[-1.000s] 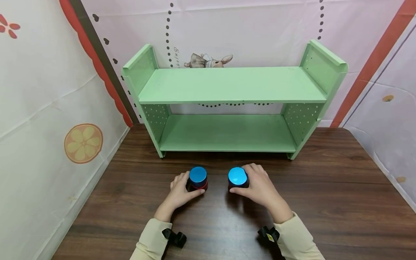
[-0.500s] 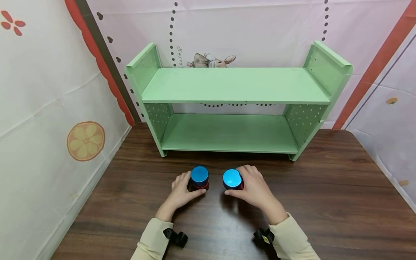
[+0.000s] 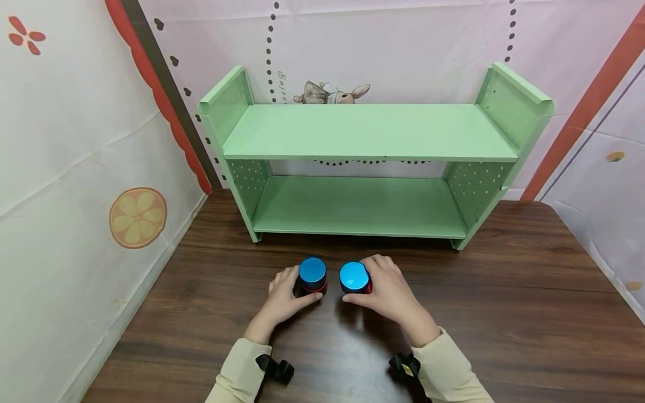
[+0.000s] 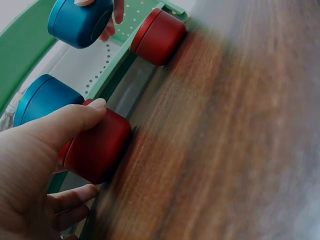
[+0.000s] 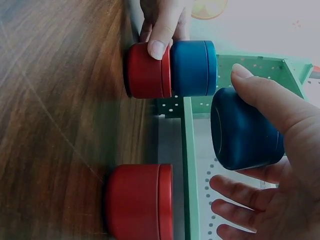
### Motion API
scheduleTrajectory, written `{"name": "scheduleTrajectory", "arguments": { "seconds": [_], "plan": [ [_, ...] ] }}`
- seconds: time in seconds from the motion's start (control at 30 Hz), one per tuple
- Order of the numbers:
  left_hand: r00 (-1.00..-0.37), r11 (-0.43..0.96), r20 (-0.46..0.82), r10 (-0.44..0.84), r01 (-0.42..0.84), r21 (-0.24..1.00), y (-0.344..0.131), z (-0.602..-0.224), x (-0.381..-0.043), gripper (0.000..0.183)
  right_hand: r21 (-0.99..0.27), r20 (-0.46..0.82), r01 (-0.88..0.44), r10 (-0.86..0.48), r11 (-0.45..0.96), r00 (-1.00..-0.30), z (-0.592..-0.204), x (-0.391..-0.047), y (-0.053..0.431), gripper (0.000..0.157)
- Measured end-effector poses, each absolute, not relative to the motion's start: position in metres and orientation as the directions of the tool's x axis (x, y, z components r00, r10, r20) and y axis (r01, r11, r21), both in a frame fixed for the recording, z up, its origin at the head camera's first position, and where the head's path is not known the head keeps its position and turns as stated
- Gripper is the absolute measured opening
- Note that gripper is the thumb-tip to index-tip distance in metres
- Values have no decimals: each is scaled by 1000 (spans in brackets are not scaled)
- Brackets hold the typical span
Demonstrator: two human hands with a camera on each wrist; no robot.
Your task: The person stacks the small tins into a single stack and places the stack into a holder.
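My left hand (image 3: 283, 296) grips a red lidded jar (image 4: 102, 145) that stands upright on the table, its thumb across the side. On top of that jar sits a blue jar (image 3: 312, 271). My right hand (image 3: 388, 285) holds a second blue jar (image 5: 245, 132) in the air between thumb and fingers. Below and to the right of that jar, a second red jar (image 5: 137, 202) stands on the table, apart from it. In the head view this red jar is mostly hidden by the raised blue jar and my right hand.
A green two-tier shelf (image 3: 373, 131) stands at the back of the dark wooden table (image 3: 529, 313), behind the jars. Printed cloth walls (image 3: 75, 140) border the table at the left, back and right. Each wrist carries a small black camera mount (image 3: 275, 369).
My right hand has moved left with its blue jar, closer to the left stack, uncovering some of the red jar below. The left hand keeps its grip; the head view has shifted slightly.
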State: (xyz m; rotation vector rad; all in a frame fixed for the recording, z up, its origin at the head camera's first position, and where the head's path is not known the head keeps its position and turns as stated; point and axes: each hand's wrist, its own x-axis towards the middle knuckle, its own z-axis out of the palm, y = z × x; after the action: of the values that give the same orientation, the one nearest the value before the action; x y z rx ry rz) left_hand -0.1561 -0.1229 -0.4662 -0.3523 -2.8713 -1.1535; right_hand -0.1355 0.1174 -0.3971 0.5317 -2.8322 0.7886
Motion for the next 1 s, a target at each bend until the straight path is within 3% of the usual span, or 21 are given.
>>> {"name": "scheduleTrajectory", "arguments": {
  "seconds": [1.0],
  "plan": [
    [-970, 746, 100, 221, 235, 624, -118, -466, -152, 70, -458, 325, -459, -337, 761, -883, -374, -148, 99, 65]
  ]
}}
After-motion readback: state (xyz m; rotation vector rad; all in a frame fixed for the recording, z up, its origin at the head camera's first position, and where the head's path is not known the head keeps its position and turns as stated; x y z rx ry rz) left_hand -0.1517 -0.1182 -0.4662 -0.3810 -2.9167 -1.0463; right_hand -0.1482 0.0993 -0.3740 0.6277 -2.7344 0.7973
